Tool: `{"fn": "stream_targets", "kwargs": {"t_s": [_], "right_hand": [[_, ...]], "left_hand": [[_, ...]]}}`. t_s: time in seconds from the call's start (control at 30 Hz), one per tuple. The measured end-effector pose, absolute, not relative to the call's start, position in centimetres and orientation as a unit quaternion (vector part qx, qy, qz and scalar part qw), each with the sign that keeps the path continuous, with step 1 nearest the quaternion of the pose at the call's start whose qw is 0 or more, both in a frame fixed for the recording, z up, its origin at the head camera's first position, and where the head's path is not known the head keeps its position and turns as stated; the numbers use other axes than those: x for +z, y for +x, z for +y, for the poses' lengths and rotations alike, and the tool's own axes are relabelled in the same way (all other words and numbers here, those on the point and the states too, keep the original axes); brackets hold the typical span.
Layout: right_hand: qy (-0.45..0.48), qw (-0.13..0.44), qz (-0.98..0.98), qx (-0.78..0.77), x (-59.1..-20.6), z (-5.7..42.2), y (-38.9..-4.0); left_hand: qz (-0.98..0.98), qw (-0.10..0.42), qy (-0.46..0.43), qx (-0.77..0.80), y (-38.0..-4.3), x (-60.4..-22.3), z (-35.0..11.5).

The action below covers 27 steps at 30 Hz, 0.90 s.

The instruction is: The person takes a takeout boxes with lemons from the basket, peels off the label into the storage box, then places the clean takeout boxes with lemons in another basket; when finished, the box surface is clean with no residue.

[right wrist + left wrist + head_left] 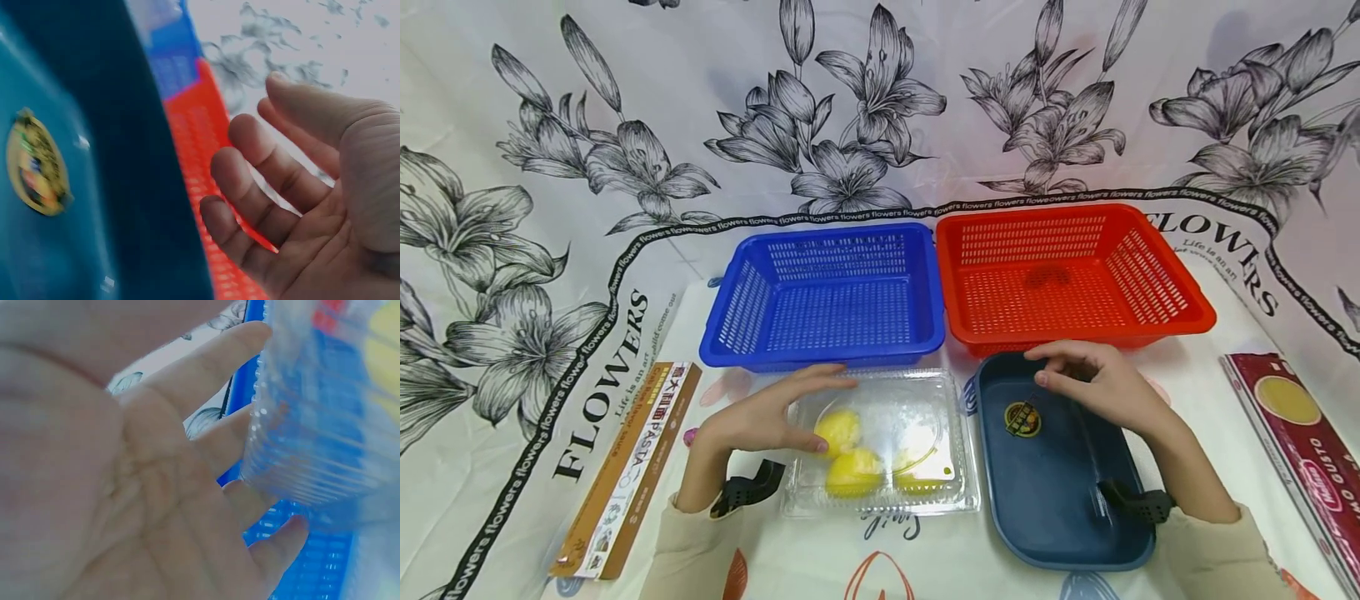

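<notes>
A clear plastic box [917, 390] with several rounded yellow things [854, 473] inside lies in front of the blue basket. My left hand [758, 417] is at the box's left side, fingers extended and spread, thumb over the lid's left part. In the left wrist view its fingers [206, 372] reach right up to the ribbed box wall. A dark blue tray [1037, 500] with a round gold-rimmed sticker [1022, 419] is to the right of the box. Over the tray's far right part, my right hand [1093, 379] hovers with loosely bent fingers and holds nothing.
A blue perforated basket [842, 354] and a red one [1075, 333] stand side by side at the back. On the left lies a long pasta box [632, 467]; a dark red package [1300, 458] lies at the right edge. Flower-printed cloth covers the table and the wall behind.
</notes>
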State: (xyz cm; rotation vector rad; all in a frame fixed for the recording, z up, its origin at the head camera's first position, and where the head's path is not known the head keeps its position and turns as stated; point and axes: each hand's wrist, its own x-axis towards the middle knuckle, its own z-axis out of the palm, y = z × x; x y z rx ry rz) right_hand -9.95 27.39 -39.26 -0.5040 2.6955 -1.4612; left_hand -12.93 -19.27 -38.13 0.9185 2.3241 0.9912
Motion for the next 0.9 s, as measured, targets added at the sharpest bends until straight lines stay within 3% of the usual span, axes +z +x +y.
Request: {"fn": "stream_targets", "kwargs": {"t_s": [0.13, 0.23, 0.33, 0.43, 0.7, 0.9], "right_hand": [[-0.128, -0.040, 0.844, -0.519, -38.4, 29.2, -10.7], [-0.095, -0.117, 0.822, -0.549, -38.4, 30.9, -11.4], [-0.058, -0.207, 0.822, -0.528, -38.7, 32.3, -12.4], [-0.020, -0.250, 0.845, -0.472, -39.1, 33.3, -13.2], [-0.012, -0.129, 0.940, -0.315, -40.0, 34.9, -14.0], [0.015, -0.120, 0.949, -0.292, -39.8, 35.1, -14.1]], "left_hand": [[0.852, 0.218, 0.317, 0.356, -12.5, -38.2, -19.7], [0.857, 0.216, 0.302, 0.357, -12.2, -38.3, -19.8], [0.857, 0.214, 0.290, 0.368, -11.9, -38.5, -20.0], [0.855, 0.209, 0.279, 0.384, -11.5, -38.9, -20.3], [0.856, 0.190, 0.256, 0.406, -10.1, -39.4, -20.7], [0.859, 0.194, 0.228, 0.416, -9.2, -39.7, -20.9]]}}
